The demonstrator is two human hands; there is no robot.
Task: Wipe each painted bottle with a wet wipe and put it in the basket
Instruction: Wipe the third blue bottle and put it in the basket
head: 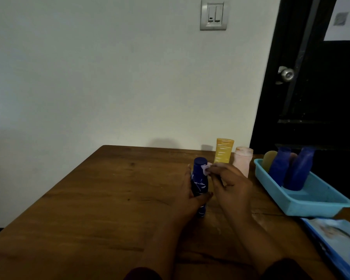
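Observation:
A dark blue bottle (199, 178) with white paint streaks stands upright on the wooden table (101, 199). My left hand (187, 196) grips its lower body from the left. My right hand (230, 184) pinches a small pale wet wipe (206, 169) against the bottle's neck. Behind them stand a yellow tube (223, 150) and a pale pink bottle (242, 161). To the right, the light blue basket (311, 207) holds two blue bottles (293, 170) and a yellowish one (269, 159).
A blue wet wipe pack (337, 239) lies at the table's right front edge. A white wall with a light switch (214, 15) rises behind the table. A black door with a metal knob (287, 74) stands at the right.

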